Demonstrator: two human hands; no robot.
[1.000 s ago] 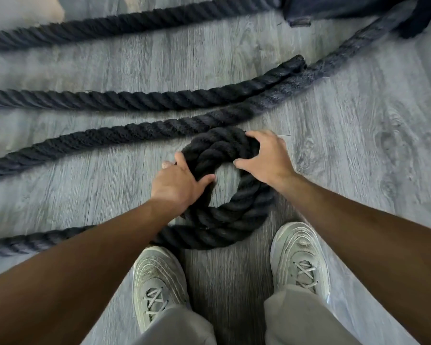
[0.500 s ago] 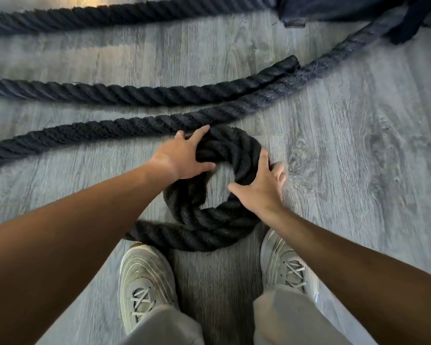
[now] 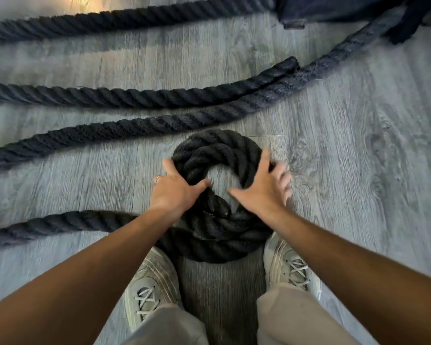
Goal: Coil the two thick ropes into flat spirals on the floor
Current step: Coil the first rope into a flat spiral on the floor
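Observation:
A thick black rope coil of about two turns lies on the grey wood floor just in front of my feet. My left hand grips the coil's left side, thumb hooked into the centre hole. My right hand lies on the coil's right side with its fingers spread and blurred. The coil's tail runs off to the left. A second thick rope lies straight beyond it, and its cut end points right.
Another stretch of rope crosses diagonally just behind the coil, and a further one lies at the far edge. A dark object sits at the top right. My two grey shoes flank the coil's near edge.
My left hand slid from the coil's upper left down to its left side. My right hand shifted up along the right side. The rope tail on the left now shows further out.

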